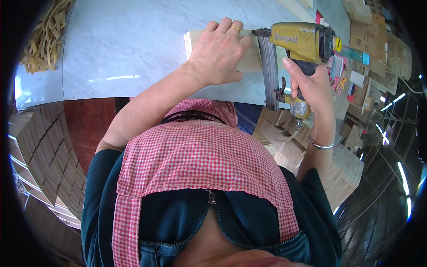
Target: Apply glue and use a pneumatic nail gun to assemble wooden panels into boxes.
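My right hand is wrapped round the handle of a yellow and black pneumatic nail gun. The tool's nose end meets the right part of a pale wooden piece, and its long grey magazine runs back toward me. My left hand lies over the wooden piece with fingers spread, pressing it on the table. Under that hand, much of the wood is hidden. An air hose hangs from the rear of the nail gun.
The pale blue-grey table bears a heap of tan bands at far left. Stacked wooden pieces stand below at left and right. Cardboard boxes and clutter lie beyond the table's right side.
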{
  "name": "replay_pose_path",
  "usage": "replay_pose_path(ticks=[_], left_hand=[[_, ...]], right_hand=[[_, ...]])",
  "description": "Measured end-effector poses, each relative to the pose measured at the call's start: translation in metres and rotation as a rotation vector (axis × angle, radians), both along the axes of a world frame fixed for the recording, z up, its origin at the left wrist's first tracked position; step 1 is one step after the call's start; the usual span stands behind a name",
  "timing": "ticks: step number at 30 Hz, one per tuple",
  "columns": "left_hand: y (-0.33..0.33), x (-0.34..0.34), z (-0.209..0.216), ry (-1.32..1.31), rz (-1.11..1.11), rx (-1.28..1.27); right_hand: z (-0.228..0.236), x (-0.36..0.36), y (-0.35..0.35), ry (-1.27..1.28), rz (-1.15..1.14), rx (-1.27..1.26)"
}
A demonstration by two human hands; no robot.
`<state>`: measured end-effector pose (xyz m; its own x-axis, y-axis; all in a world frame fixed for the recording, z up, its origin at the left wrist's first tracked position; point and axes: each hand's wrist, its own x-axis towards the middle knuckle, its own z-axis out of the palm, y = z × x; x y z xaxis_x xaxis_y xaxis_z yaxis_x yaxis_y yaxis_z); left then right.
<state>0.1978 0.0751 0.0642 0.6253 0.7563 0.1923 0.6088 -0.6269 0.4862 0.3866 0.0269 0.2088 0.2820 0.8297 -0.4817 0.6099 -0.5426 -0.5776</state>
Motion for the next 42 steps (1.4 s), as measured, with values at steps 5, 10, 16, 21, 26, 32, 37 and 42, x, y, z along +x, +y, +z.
replay_pose_path(ticks=[5, 10, 16, 21, 26, 32, 37, 42], left_hand=[[-0.003, -0.002, -0.006, -0.054, -0.021, 0.044], [-0.003, -0.012, -0.003, 0.079, -0.097, 0.164], [-0.001, -0.059, 0.014, -0.203, 0.071, -0.237], [-0.011, -0.180, 0.031, -0.959, 0.410, -1.343], [-0.057, -0.242, -0.014, -0.695, 0.763, -0.620], [-0.101, -0.202, 0.005, 0.012, 0.526, 0.275], [-0.112, -0.198, -0.003, 0.270, 0.445, 0.034], [-0.121, -0.244, 0.017, 0.066, 0.609, 0.330]], right_hand=[[0.002, 0.007, -0.007, -0.064, -0.047, 0.039], [-0.003, 0.036, -0.029, -0.259, -0.324, 0.193], [-0.074, 0.173, -0.100, -0.503, -0.076, 0.225], [-0.131, 0.229, -0.142, -0.724, -0.032, 0.109], [-0.155, 0.241, -0.157, -0.879, -0.147, -0.011], [-0.182, 0.264, -0.162, -1.014, -0.204, 0.116], [-0.164, 0.243, -0.142, -1.046, -0.183, 0.231], [-0.160, 0.236, -0.162, -1.019, -0.239, 0.326]])
